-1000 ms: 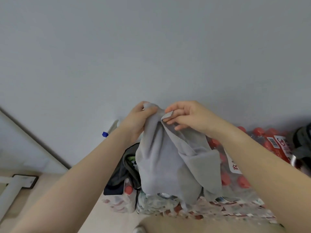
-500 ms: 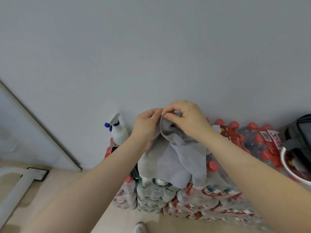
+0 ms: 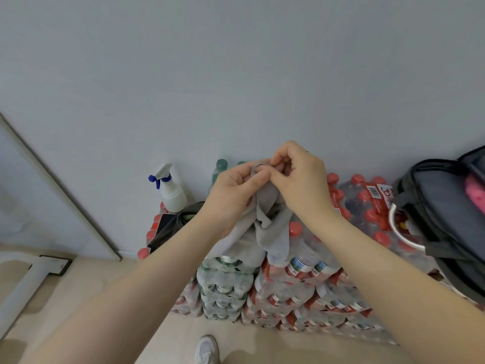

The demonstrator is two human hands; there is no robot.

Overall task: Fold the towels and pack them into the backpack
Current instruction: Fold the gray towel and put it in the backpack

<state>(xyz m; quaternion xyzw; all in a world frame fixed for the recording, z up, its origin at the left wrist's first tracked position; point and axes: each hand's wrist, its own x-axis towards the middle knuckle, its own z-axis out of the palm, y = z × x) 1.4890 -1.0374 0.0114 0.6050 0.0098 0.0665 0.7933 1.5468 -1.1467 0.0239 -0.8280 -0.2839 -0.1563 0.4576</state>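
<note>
A grey towel (image 3: 265, 227) hangs bunched in the air in front of me, above the stacked bottle packs. My left hand (image 3: 236, 195) and my right hand (image 3: 299, 179) pinch its top edge side by side, fingertips touching. The cloth droops in folds below both hands. An open dark grey backpack (image 3: 443, 214) lies on the bottle packs at the far right, with something pink (image 3: 475, 195) inside it.
Shrink-wrapped packs of red-capped bottles (image 3: 301, 285) are stacked against the wall. A white spray bottle (image 3: 170, 190) and a dark strap (image 3: 178, 224) sit on the left packs. A door frame (image 3: 60, 190) runs at the left. My shoe (image 3: 207, 348) shows on the floor.
Both hands have come together on the towel's top edge and sunk lower in view. The view has tilted down, showing more of the backpack and the floor.
</note>
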